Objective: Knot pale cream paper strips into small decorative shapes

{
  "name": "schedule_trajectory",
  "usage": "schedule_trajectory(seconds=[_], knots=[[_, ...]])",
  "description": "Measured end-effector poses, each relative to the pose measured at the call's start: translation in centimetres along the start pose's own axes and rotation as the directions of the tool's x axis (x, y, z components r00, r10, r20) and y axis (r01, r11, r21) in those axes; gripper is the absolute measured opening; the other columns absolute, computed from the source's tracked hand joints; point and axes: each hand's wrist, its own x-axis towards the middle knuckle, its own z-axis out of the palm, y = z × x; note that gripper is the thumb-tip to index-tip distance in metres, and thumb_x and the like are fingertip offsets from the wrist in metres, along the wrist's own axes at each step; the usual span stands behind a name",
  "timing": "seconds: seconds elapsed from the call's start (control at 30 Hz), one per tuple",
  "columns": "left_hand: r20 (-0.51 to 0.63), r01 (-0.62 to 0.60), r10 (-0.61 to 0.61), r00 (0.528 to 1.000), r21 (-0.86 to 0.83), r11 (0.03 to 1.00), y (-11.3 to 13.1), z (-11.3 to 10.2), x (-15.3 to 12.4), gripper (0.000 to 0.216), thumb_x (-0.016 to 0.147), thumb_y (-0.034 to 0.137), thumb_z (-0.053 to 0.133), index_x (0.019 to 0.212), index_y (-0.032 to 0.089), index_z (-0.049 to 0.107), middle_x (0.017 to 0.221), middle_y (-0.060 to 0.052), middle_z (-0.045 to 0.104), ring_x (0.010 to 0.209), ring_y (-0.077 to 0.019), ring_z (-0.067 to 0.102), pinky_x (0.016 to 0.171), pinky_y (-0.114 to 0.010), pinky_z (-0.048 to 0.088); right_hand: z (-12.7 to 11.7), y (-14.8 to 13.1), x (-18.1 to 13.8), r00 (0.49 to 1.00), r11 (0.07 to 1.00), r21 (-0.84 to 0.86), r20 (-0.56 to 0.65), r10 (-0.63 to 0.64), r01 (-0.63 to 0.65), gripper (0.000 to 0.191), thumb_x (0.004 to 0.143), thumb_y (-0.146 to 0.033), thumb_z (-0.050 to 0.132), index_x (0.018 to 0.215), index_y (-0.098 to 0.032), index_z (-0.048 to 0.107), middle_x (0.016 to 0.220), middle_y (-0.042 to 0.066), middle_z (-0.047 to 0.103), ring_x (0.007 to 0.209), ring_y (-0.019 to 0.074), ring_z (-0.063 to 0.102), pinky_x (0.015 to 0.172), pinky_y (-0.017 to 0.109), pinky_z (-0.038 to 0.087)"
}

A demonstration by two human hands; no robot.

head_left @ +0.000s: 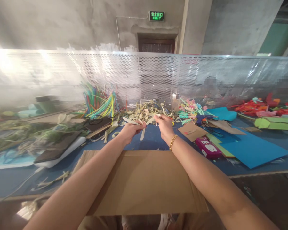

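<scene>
Above the blue table, my left hand (pixel 133 129) is closed in a pinch on a pale cream strip (pixel 130 121), flat and narrow. My right hand (pixel 165 126), with a gold bracelet (pixel 173 141) at its wrist, pinches one end of another pale strip (pixel 149 120) that runs across to the left fingertips. From between the hands a strip end (pixel 142 135) hangs down. Whether these are one folded strip or several I cannot tell. Below my forearms lies a brown cardboard sheet (pixel 144 182). Behind the hands spreads a heap of pale strips (pixel 150 108).
Colourful pipe cleaners (pixel 100 100) stand back left, near a metal-capped bottle (pixel 175 101). Blue sheets (pixel 254 148) and a purple box (pixel 208 147) lie at right. A dark tablet-like slab (pixel 59 148) rests at left. A perforated metal screen (pixel 98 68) borders the table's far side.
</scene>
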Motion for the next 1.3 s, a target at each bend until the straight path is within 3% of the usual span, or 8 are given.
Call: schedule_trajectory(seconds=[0.27, 0.5, 0.67, 0.73, 0.8, 0.93, 1.1, 1.3], knots=[[-0.059, 0.069, -0.071, 0.996, -0.034, 0.997, 0.2, -0.4, 0.1, 0.026, 0.050, 0.027, 0.085, 0.064, 0.015, 0.067, 0.071, -0.003, 0.063, 0.065, -0.0125, 0.055, 0.059, -0.026, 0.041, -0.5, 1.2, 1.2, 0.997, 1.000, 0.012, -0.079, 0.001, 0.000, 0.031, 0.066, -0.049, 0.064, 0.064, -0.018, 0.060, 0.060, -0.001, 0.056, 0.061, 0.0131, 0.048, 0.060, 0.027, 0.036], [-0.138, 0.040, -0.054, 0.989, -0.104, 0.994, -0.5, -0.8, 0.7, 0.029, 0.050, 0.029, 0.087, 0.070, 0.016, 0.070, 0.067, -0.001, 0.063, 0.061, -0.0106, 0.054, 0.057, -0.025, 0.040, -0.4, 1.4, 1.5, 0.988, 0.992, 0.033, -0.088, 0.123, -0.121, 0.047, 0.072, -0.065, 0.052, 0.065, -0.018, 0.059, 0.065, 0.005, 0.063, 0.059, 0.0160, 0.054, 0.058, 0.030, 0.039], [-0.187, -0.008, 0.017, 0.982, 0.049, 0.999, -0.8, -0.9, 0.8, 0.026, 0.054, 0.035, 0.084, 0.072, 0.018, 0.074, 0.069, -0.004, 0.068, 0.060, -0.0122, 0.054, 0.058, -0.027, 0.039, -1.0, 1.2, 1.5, 0.982, 0.983, -0.159, -0.149, -0.117, 0.093, 0.049, 0.080, -0.063, 0.047, 0.093, -0.018, 0.062, 0.088, 0.008, 0.065, 0.079, 0.0184, 0.058, 0.070, 0.031, 0.042], [-0.162, -0.018, 0.043, 0.986, 0.149, 0.989, -0.8, -0.9, 0.7, 0.026, 0.055, 0.036, 0.083, 0.072, 0.019, 0.075, 0.074, -0.005, 0.070, 0.064, -0.0146, 0.057, 0.061, -0.028, 0.041, -1.1, 0.7, 1.1, 0.956, 0.930, -0.287, -0.112, -0.272, 0.231, 0.046, 0.080, -0.058, 0.054, 0.102, -0.019, 0.062, 0.101, 0.010, 0.064, 0.092, 0.0205, 0.056, 0.081, 0.033, 0.042], [-0.129, -0.029, 0.057, 0.990, 0.210, 0.977, -0.8, -0.6, 0.5, 0.025, 0.054, 0.035, 0.084, 0.072, 0.019, 0.076, 0.076, -0.005, 0.072, 0.070, -0.0173, 0.060, 0.066, -0.030, 0.042, -1.0, 0.2, 0.5, 0.925, 0.839, -0.403, 0.059, -0.375, 0.365, 0.034, 0.079, -0.052, 0.060, 0.093, -0.021, 0.067, 0.103, 0.009, 0.065, 0.101, 0.0224, 0.054, 0.091, 0.036, 0.038], [-0.056, -0.042, 0.057, 0.997, 0.239, 0.970, -0.9, -0.1, 0.2, 0.025, 0.052, 0.033, 0.083, 0.071, 0.019, 0.076, 0.072, -0.004, 0.072, 0.071, -0.0198, 0.061, 0.073, -0.033, 0.044, -0.4, 0.4, -0.4, 0.891, 0.767, -0.464, 0.324, -0.319, 0.444, 0.019, 0.074, -0.042, 0.069, 0.072, -0.023, 0.069, 0.092, 0.005, 0.068, 0.096, 0.0222, 0.057, 0.094, 0.037, 0.036], [0.002, -0.023, 0.023, 1.000, 0.205, 0.978, -0.6, 0.2, -0.1, 0.023, 0.053, 0.031, 0.083, 0.071, 0.018, 0.076, 0.073, -0.005, 0.072, 0.073, -0.0200, 0.062, 0.076, -0.034, 0.044, -0.3, 1.6, -0.3, 0.918, 0.834, -0.429, 0.335, -0.211, 0.348, 0.023, 0.076, -0.041, 0.066, 0.065, -0.021, 0.067, 0.079, 0.003, 0.064, 0.081, 0.0185, 0.056, 0.081, 0.032, 0.040], [0.042, -0.020, 0.013, 0.999, 0.157, 0.987, 0.1, 0.2, -0.2, 0.019, 0.053, 0.025, 0.083, 0.069, 0.018, 0.075, 0.073, -0.004, 0.071, 0.073, -0.0191, 0.062, 0.073, -0.033, 0.045, -0.2, 1.4, -0.5, 0.923, 0.855, -0.383, 0.296, -0.245, 0.350, 0.023, 0.075, -0.040, 0.065, 0.063, -0.021, 0.065, 0.076, 0.002, 0.062, 0.077, 0.0172, 0.055, 0.078, 0.030, 0.040]])
